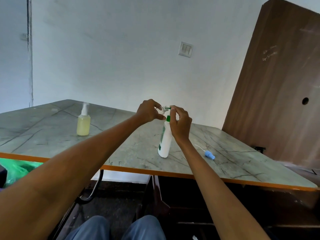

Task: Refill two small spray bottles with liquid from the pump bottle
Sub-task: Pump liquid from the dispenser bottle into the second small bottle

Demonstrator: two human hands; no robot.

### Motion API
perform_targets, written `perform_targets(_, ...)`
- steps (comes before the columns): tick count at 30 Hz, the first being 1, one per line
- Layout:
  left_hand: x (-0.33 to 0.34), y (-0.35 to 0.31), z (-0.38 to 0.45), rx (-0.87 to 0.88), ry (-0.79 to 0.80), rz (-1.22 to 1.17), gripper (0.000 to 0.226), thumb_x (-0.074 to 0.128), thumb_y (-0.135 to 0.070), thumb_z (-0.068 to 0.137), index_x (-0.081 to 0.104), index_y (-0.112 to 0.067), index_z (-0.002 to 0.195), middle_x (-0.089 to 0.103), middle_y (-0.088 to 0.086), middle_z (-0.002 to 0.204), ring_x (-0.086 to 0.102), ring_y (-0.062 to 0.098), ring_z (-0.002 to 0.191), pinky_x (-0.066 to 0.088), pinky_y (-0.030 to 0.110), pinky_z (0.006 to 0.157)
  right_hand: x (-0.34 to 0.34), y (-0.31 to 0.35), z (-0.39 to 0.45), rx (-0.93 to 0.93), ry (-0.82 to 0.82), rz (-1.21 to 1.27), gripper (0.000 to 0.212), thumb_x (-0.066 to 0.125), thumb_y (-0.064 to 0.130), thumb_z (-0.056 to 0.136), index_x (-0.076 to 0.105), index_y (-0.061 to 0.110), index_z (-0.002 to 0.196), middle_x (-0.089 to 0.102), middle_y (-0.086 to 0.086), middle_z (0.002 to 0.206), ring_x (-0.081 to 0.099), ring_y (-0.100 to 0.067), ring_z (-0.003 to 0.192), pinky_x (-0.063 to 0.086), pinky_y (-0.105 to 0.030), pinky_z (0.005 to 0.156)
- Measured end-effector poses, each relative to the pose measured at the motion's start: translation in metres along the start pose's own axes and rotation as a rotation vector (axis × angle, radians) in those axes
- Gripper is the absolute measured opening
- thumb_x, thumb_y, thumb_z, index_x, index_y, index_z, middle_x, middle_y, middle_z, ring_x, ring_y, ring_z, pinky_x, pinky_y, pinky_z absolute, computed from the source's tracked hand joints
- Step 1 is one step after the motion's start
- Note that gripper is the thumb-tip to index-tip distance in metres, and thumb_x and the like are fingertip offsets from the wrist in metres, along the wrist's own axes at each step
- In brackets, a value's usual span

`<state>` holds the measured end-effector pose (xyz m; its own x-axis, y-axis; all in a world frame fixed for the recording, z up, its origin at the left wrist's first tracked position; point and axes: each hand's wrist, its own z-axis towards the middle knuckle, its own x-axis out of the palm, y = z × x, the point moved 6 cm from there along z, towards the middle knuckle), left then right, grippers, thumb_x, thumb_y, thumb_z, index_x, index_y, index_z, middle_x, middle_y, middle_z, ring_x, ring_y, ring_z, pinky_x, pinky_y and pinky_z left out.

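Tilting small clear bottle [161,110] to green pump nozzle [168,108], left hand [149,110] gripping

Left hand [149,111] tilts a small clear bottle [161,110] against the pump bottle [165,141] nozzle under the right hand [180,124]

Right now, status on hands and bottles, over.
Left hand holds small clear bottle at green nozzle. Right hand on pump bottle. Blue spray cap lies off. Nothing blocking.
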<state>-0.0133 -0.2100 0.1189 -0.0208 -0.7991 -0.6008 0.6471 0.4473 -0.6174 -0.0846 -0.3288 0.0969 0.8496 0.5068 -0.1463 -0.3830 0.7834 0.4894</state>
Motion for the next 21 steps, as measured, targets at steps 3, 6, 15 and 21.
perform_targets(3,0.003,-0.002,0.0,0.001,0.0,-0.012,0.045,0.081,-0.027,0.068,0.067,-0.007,0.107,0.066,0.01,0.111,0.059,0.02,0.094,0.037,0.02,0.065,-0.002,-0.003,-0.001,0.001,0.002,-0.011,0.034,0.043,0.024,0.089,0.07,0.008,0.103,0.07,-0.005,0.109,0.063,-0.022,0.104,0.046,-0.041,0.094)
perform_targets(6,0.006,0.0,-0.004,0.0,-0.014,-0.047,0.044,0.081,-0.025,0.068,0.068,-0.006,0.106,0.067,0.011,0.108,0.06,0.022,0.096,0.032,0.014,0.056,0.003,-0.007,-0.009,0.001,-0.034,0.003,0.033,0.043,0.021,0.088,0.069,0.009,0.105,0.07,-0.004,0.109,0.064,-0.021,0.1,0.048,-0.047,0.091)
perform_targets(15,0.004,0.0,0.001,-0.002,0.005,-0.051,0.046,0.08,-0.028,0.069,0.067,-0.006,0.107,0.066,0.011,0.111,0.061,0.023,0.099,0.033,0.021,0.072,0.001,-0.007,-0.001,0.026,0.004,-0.014,0.046,0.036,0.037,0.085,0.07,0.013,0.103,0.07,-0.001,0.109,0.062,-0.022,0.103,0.046,-0.048,0.093)
perform_targets(21,0.006,0.001,0.002,0.001,0.03,-0.051,0.048,0.077,-0.03,0.073,0.066,-0.003,0.111,0.065,0.012,0.117,0.059,0.024,0.105,0.036,0.02,0.061,0.001,-0.004,0.0,0.004,0.047,-0.021,0.05,0.034,0.04,0.086,0.07,0.012,0.106,0.07,-0.002,0.112,0.06,-0.019,0.107,0.042,-0.03,0.094)
